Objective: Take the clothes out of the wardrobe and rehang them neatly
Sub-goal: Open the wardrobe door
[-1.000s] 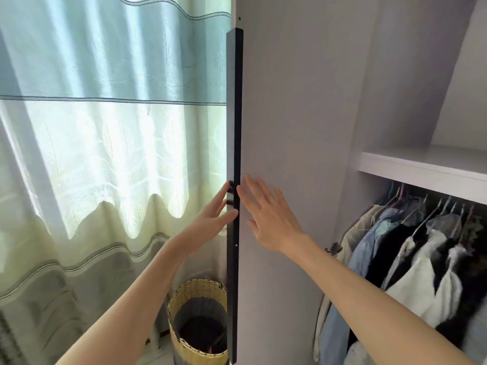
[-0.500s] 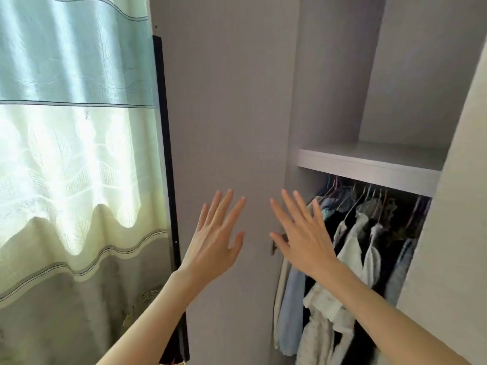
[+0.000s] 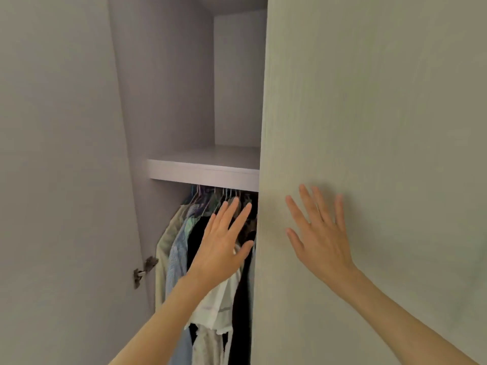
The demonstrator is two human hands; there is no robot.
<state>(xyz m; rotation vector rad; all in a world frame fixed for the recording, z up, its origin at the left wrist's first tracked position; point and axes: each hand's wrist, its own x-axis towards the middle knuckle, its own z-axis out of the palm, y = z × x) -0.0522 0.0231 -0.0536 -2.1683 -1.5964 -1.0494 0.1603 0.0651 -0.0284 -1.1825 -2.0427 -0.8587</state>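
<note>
open door panel (image 3: 58, 180) standing at far left, hinge (image 3: 143, 271) sitting low on its inner edge where it meets the wardrobe (image 3: 168, 88) side wall. shelf (image 3: 203, 168) running across the wardrobe interior; upper compartment lying above it, clothes (image 3: 179, 248) hanging in a row directly below it, on hangers (image 3: 210, 193) bunched just under the shelf. closed door panel (image 3: 369, 127) standing at right, its edge covering the right end of the shelf and the row. left hand (image 3: 224, 243) hanging in front of the clothes, just left of that edge. right hand (image 3: 319, 233) lying over the closed panel; contact unclear.
</note>
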